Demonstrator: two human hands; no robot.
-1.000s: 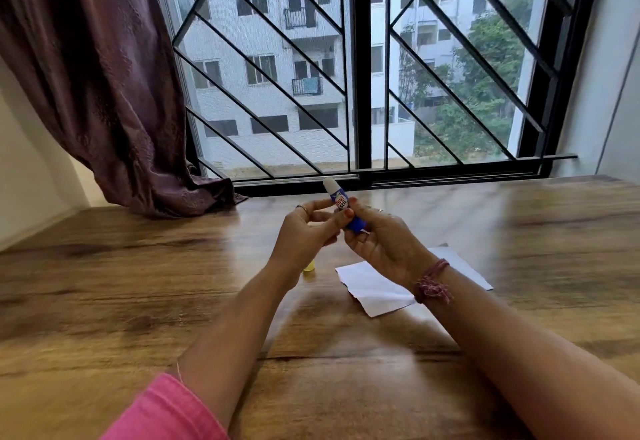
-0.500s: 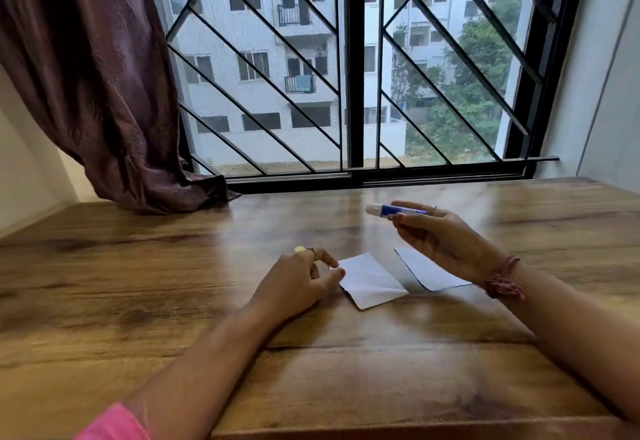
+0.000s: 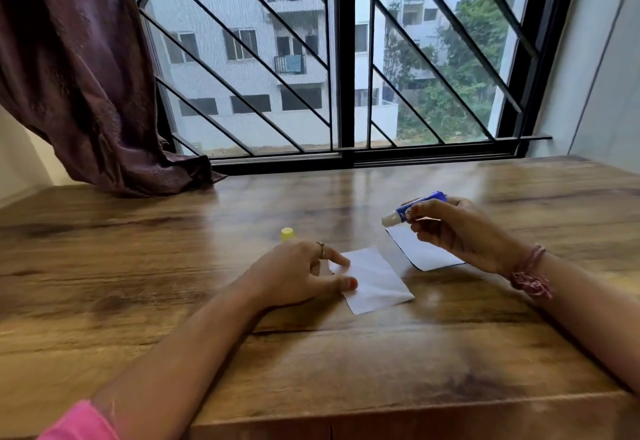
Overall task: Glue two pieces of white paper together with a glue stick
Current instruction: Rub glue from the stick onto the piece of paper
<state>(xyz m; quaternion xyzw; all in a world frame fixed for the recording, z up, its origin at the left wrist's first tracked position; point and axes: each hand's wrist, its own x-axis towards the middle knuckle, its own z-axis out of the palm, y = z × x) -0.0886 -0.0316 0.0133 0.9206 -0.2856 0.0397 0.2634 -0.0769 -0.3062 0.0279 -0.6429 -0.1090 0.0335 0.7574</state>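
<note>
Two pieces of white paper lie on the wooden table (image 3: pixel 173 266). The nearer paper (image 3: pixel 375 282) is pinned at its left edge by the thumb and fingers of my left hand (image 3: pixel 298 275). The second paper (image 3: pixel 420 250) lies to the right, partly under my right hand (image 3: pixel 457 231). That hand holds a blue glue stick (image 3: pixel 414 211) above the table, uncapped, its white tip pointing left and down. The yellow cap (image 3: pixel 287 233) stands on the table just beyond my left hand.
A maroon curtain (image 3: pixel 79 75) hangs at the far left and rests on the table's back edge. A barred window (image 3: pixel 343 58) runs along the back. A grey wall (image 3: pixel 606 75) bounds the right side. The table's front edge is close below my forearms.
My two hands parted from the glue stick; the left went down onto the nearer paper. My right hand has tilted the glue stick so its tip points down and left.
</note>
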